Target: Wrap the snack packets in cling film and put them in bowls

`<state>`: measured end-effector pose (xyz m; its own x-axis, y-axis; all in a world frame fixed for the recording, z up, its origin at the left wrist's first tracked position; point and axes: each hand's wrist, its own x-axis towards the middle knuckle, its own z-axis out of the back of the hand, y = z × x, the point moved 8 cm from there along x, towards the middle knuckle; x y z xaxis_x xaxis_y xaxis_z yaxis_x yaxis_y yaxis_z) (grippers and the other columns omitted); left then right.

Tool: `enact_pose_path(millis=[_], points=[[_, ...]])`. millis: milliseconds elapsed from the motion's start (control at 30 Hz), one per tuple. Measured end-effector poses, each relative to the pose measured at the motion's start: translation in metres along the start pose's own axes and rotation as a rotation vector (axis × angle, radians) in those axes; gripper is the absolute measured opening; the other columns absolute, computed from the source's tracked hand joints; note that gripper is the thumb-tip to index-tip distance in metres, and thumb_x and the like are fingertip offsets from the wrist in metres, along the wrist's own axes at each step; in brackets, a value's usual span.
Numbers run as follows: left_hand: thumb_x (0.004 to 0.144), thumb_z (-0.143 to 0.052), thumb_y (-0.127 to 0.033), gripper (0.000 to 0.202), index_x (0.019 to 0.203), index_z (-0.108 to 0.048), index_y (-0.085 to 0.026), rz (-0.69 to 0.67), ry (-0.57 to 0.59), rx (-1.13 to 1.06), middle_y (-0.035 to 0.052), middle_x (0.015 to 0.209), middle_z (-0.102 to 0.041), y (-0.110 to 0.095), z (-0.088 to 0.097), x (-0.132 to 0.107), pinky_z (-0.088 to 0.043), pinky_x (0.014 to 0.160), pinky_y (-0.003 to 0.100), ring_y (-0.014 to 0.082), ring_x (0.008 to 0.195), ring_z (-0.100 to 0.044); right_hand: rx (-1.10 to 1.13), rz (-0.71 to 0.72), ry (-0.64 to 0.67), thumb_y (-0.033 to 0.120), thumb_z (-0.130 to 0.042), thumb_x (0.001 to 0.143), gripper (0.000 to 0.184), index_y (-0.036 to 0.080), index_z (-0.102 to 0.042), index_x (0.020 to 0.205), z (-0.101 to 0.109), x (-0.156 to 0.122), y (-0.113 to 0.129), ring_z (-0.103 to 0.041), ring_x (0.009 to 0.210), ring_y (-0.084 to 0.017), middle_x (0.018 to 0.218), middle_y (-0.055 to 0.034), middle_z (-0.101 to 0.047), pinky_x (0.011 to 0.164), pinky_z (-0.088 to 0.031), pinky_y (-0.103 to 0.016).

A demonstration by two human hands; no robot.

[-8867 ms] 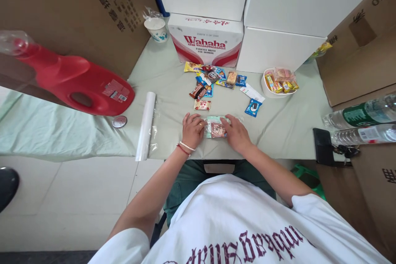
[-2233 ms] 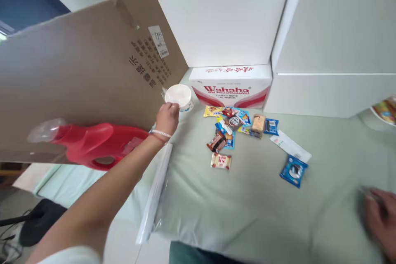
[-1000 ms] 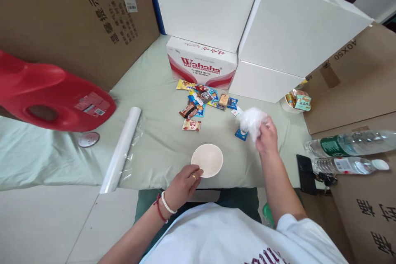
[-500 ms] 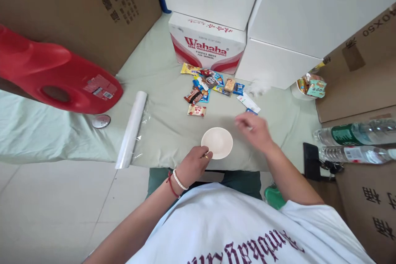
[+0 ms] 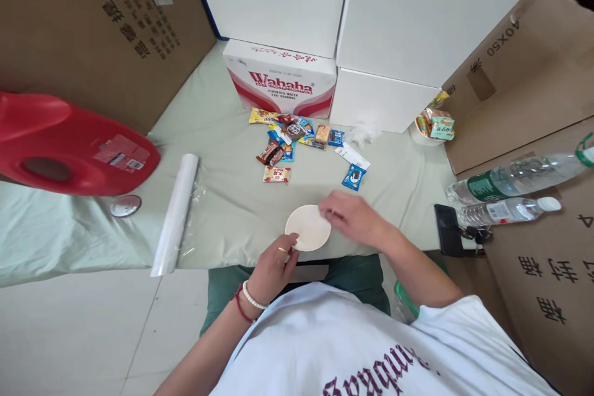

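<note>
A white paper bowl (image 5: 307, 227) is recorded upright on the green-covered tabletop (image 5: 232, 198), close to the near edge and directly in front of the person. The left hand (image 5: 273, 263) is placed at the bowl's near-left rim. Its grip is narrow, with thumb and fingers pinched on the rim, so the bowl is held there. The right hand (image 5: 355, 221) is positioned at the far-right rim, with its fingers directed left over the edge. These fingers are motion-blurred, and it cannot be told whether this grip is closed on the rim or only resting against it. A heap of snack packets (image 5: 288, 136) is noted farther back, well apart from the bowl. A single blue packet (image 5: 354, 176) is seen between that heap and the right hand. A roll of clear film (image 5: 175, 213) is laid to the left of the bowl, and a red jug (image 5: 69, 148) is seen on its side beyond the roll. A Wahaha carton (image 5: 281, 77) is set against the back. A second bowl (image 5: 420, 138), filled with packets, is observed at the far right, and two water bottles (image 5: 510, 176) are seen lying on their sides nearer to the person.
</note>
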<state>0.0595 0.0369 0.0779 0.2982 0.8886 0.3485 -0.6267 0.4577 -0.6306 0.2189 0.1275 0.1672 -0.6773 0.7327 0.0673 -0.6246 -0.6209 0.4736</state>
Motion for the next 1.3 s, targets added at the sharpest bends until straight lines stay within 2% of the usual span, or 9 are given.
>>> enact_pose_path(millis=[133, 300, 367, 567, 767, 900, 1033, 1167, 1300], points=[[0.100, -0.049, -0.014, 0.021, 0.116, -0.060, -0.020, -0.035, 0.041, -0.018, 0.0071, 0.102, -0.071, -0.007, -0.001, 0.008, -0.059, 0.076, 0.027, 0.0153, 0.086, -0.071, -0.007, -0.221, -0.688, 0.036, -0.047, 0.106, 0.025, 0.020, -0.067, 0.109, 0.100, 0.015, -0.082, -0.062, 0.087, -0.018, 0.095, -0.0050, -0.065, 0.087, -0.051, -0.031], [0.099, -0.049, -0.015, 0.020, 0.105, -0.067, -0.020, -0.015, 0.085, -0.090, 0.0080, 0.101, -0.071, -0.019, -0.003, 0.017, -0.059, 0.077, 0.027, 0.0161, 0.088, -0.072, -0.058, -0.448, -0.702, 0.046, -0.057, 0.101, 0.044, 0.012, -0.063, 0.129, 0.121, 0.059, -0.175, -0.064, 0.093, -0.022, 0.120, -0.0172, -0.063, 0.097, -0.051, -0.041], [0.099, -0.049, -0.017, 0.019, 0.102, -0.067, -0.020, 0.039, 0.090, -0.133, 0.0077, 0.101, -0.071, -0.018, -0.002, 0.017, -0.059, 0.075, 0.027, 0.0154, 0.083, -0.071, -0.014, -0.352, -0.623, 0.048, -0.056, 0.101, 0.048, 0.014, -0.062, 0.133, 0.111, 0.048, -0.161, -0.066, 0.093, -0.021, 0.128, -0.0182, -0.063, 0.097, -0.053, -0.041], [0.099, -0.053, -0.024, 0.014, 0.092, -0.065, -0.021, 0.114, 0.142, -0.278, 0.0031, 0.086, -0.066, -0.022, -0.008, 0.033, -0.056, 0.067, 0.026, 0.0131, 0.069, -0.063, 0.234, 0.148, -0.053, 0.054, -0.066, 0.097, 0.051, 0.022, -0.064, 0.137, 0.011, -0.062, -0.025, -0.063, 0.127, -0.023, 0.144, -0.0145, -0.061, 0.103, -0.054, -0.034], [0.100, -0.055, -0.025, 0.033, 0.132, -0.061, -0.023, -0.025, 0.179, -0.415, 0.0110, 0.124, -0.066, -0.060, -0.042, 0.061, -0.062, 0.087, 0.032, 0.0165, 0.098, -0.069, 0.114, -0.113, -0.281, 0.018, -0.049, 0.104, 0.026, 0.021, -0.071, 0.116, 0.002, -0.147, -0.028, -0.071, 0.098, -0.018, 0.107, -0.0106, -0.075, 0.085, -0.059, -0.030], [0.099, -0.057, -0.024, 0.049, 0.147, -0.049, -0.029, -0.076, 0.044, -0.226, 0.0145, 0.145, -0.053, -0.046, -0.047, 0.059, -0.059, 0.100, 0.042, 0.0251, 0.129, -0.060, -0.017, -0.422, -0.534, 0.026, -0.054, 0.102, 0.021, 0.022, -0.073, 0.109, 0.059, -0.187, -0.087, -0.071, 0.096, -0.020, 0.104, -0.0089, -0.074, 0.085, -0.058, -0.033], [0.099, -0.055, -0.023, 0.029, 0.128, -0.061, -0.025, -0.064, -0.056, 0.068, 0.0144, 0.130, -0.061, 0.009, -0.034, 0.036, -0.059, 0.096, 0.048, 0.0284, 0.118, -0.063, -0.255, -0.673, -0.747, 0.030, -0.060, 0.095, 0.021, 0.017, -0.075, 0.101, 0.132, -0.188, -0.186, -0.068, 0.084, -0.022, 0.096, -0.0086, -0.073, 0.083, -0.055, -0.035], [0.099, -0.053, -0.027, 0.022, 0.118, -0.063, -0.022, 0.029, -0.093, 0.258, 0.0150, 0.124, -0.064, 0.062, -0.016, 0.005, -0.058, 0.093, 0.049, 0.0294, 0.108, -0.064, -0.392, -0.865, -0.812, 0.018, -0.060, 0.090, 0.026, 0.010, -0.075, 0.110, 0.215, -0.129, -0.306, -0.065, 0.095, -0.023, 0.106, -0.0146, -0.073, 0.096, -0.050, -0.038], [0.098, -0.054, -0.028, 0.021, 0.115, -0.063, -0.020, 0.029, -0.135, 0.381, 0.0145, 0.118, -0.066, 0.070, -0.010, -0.011, -0.056, 0.092, 0.046, 0.0281, 0.102, -0.066, -0.387, -0.915, -0.824, 0.014, -0.053, 0.098, 0.037, 0.003, -0.065, 0.130, 0.295, -0.056, -0.388, -0.059, 0.111, -0.021, 0.128, -0.0202, -0.065, 0.111, -0.040, -0.044]])
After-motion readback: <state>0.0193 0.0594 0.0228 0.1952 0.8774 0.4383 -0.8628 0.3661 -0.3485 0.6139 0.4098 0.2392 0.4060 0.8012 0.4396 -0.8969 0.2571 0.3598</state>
